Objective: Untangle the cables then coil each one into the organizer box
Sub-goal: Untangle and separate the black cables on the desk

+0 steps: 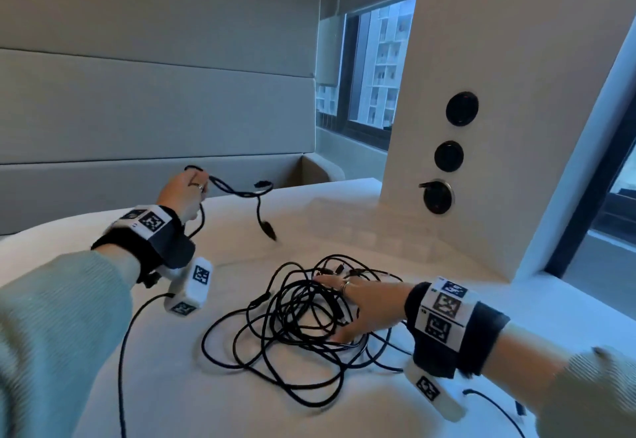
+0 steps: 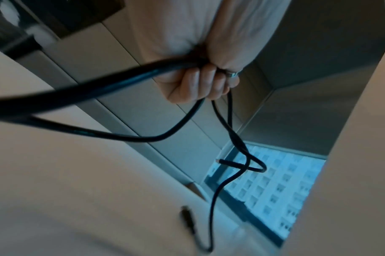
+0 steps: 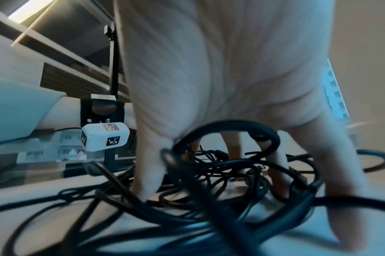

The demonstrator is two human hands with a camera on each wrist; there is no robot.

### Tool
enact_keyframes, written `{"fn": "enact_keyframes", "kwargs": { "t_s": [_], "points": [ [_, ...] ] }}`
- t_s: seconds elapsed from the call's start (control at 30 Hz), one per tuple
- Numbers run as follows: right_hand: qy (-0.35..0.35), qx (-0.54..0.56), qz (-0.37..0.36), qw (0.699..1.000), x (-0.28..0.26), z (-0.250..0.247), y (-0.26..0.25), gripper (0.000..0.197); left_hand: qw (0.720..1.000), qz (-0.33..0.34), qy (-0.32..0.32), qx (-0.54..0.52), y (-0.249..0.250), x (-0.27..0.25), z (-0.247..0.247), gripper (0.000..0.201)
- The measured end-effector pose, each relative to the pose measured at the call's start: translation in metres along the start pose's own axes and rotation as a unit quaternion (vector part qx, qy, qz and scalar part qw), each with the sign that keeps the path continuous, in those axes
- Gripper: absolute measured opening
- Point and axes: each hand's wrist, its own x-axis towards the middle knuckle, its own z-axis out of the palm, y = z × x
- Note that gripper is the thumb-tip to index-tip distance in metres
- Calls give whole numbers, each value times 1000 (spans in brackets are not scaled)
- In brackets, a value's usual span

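Observation:
My left hand (image 1: 186, 191) is raised above the far left of the white table (image 1: 241, 403) and grips a short black cable (image 1: 237, 191). In the left wrist view the curled fingers (image 2: 200, 83) hold that cable (image 2: 143, 138) in loops, and both plug ends dangle free in the air. A tangled pile of black cables (image 1: 296, 320) lies in the middle of the table. My right hand (image 1: 361, 306) rests spread on top of the pile, fingers straight, pressing it down. In the right wrist view the fingers (image 3: 147, 173) stand among the cable loops (image 3: 208, 199). No organizer box is in view.
A white pillar (image 1: 499, 110) with three round black sockets (image 1: 461, 108) rises from the table's back right. A padded grey bench back (image 1: 155, 110) runs behind the table, and a window (image 1: 375, 69) lies beyond. Thin wires from my wrist cameras trail over the table's near edge.

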Motion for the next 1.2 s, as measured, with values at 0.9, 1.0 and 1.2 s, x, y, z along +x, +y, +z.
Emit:
{"fn": "enact_keyframes", "kwargs": {
  "t_s": [0.9,1.0,1.2],
  "points": [
    [199,148,-33,968,-14,-4,22,11,845,104,-446,277,46,-87,84,48],
    [222,304,-56,925,-28,-1,36,20,814,106,-481,308,47,-100,98,79],
    [277,339,-35,898,-48,-2,63,11,891,127,-410,150,52,-107,118,39]
  ]
}}
